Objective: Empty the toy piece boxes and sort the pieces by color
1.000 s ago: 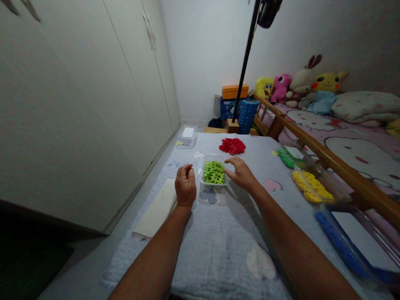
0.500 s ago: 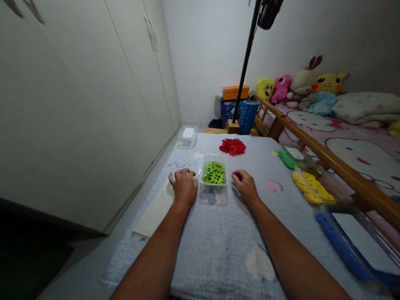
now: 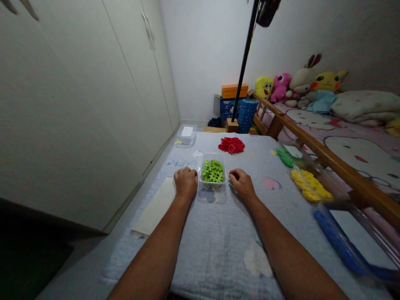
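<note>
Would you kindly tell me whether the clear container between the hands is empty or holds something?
Not empty: light green pieces are visible inside the clear container.

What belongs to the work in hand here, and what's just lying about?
Likely in use:
clear tub, between left hand and right hand
light-green pieces inside
perhaps red pieces beyond

Probably lying about:
orange box
blue cylinder
pink plush toy

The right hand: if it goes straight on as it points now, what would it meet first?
The right hand would probably first meet the clear box that holds the green pieces, at its right side; the gap looks small, but depth is unclear.
</note>
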### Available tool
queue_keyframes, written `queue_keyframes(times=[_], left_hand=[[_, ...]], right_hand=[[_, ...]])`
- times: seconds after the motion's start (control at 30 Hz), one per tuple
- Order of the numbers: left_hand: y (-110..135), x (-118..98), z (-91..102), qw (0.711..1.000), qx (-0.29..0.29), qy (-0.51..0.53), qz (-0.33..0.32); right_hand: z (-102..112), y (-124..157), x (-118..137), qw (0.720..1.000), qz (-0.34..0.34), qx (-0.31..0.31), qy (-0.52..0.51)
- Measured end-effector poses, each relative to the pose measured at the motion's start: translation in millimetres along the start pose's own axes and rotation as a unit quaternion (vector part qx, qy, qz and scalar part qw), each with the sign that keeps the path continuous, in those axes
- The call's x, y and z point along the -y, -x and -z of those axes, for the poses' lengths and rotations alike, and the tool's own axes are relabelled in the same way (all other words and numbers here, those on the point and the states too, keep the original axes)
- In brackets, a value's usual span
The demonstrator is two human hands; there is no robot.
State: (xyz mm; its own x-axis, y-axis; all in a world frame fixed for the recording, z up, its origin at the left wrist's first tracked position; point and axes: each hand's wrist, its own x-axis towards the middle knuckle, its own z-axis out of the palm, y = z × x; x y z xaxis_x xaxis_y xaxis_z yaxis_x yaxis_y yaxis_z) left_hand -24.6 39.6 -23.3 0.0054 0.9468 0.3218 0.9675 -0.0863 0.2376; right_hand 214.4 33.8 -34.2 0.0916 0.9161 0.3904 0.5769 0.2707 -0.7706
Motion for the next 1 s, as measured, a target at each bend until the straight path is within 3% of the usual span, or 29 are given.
queue_keyframes(times=[0.1,0.27,0.4,0.53,0.67,0.87,0.93,1.0], left_hand=[[-1,0,-2.2,1.0,0.003,-0.018,-0.01],[-1,-2,-3.2,1.0,-0.001,-0.028,-0.003],[-3,1,-0.8,0.999,-0.037,-0.015,0.003],[-7,6,5.8,0.994,-0.099,0.033,0.02],[-5,3,19.1,0.977,-0.156,0.146,0.007],[9,-18,37.0,0.893,-0.233,0.384,0.003],[11,-23,41.2,0.845,-0.217,0.488,0.034],[10,-26,44.3,0.778,-0.172,0.598,0.083]], right_hand=[[0,1,6,0.998,-0.028,-0.005,-0.061],[-4,5,20,0.972,-0.106,0.044,-0.205],[-8,6,33,0.964,-0.111,0.07,-0.23],[-5,6,38,0.977,-0.09,0.019,-0.191],[-1,5,31,0.985,-0.081,-0.04,-0.145],[5,3,20,0.989,-0.062,-0.108,-0.079],[8,3,22,0.99,-0.035,-0.126,-0.06],[11,4,27,0.991,0.011,-0.129,-0.033]])
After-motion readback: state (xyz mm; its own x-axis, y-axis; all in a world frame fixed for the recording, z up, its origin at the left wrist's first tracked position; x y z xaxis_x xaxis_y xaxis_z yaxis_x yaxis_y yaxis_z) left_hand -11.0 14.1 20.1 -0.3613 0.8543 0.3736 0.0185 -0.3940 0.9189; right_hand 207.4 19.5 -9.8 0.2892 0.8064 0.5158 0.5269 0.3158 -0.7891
